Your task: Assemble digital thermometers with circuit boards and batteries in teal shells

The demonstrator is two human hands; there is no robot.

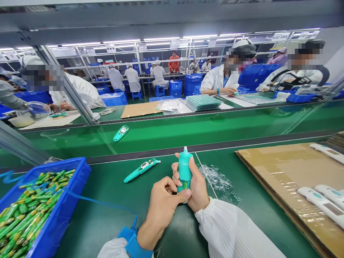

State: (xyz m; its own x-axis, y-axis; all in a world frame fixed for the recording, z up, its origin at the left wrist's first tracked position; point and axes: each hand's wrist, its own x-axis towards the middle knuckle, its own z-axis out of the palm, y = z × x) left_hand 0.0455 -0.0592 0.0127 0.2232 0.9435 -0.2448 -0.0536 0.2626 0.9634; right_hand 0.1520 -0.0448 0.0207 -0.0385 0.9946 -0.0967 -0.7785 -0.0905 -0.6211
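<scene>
Currently, teal device (185,166) held tip-up over green bench (107,200), right hand (198,188) wrapped round its body; left hand (164,200) pinching the lower end. Green insert (185,185) there, apparently a battery, partly hidden. Opened teal unit (140,171) lies nearby, leftward.

1. My only view comes from the head — it faces forward and down.
2. Left hand (161,208) and right hand (198,182) sit close to the lens, meeting at the grip.
3. Beyond the grip, I look over a green strip (215,124) toward distant co-workers (132,79).
</scene>
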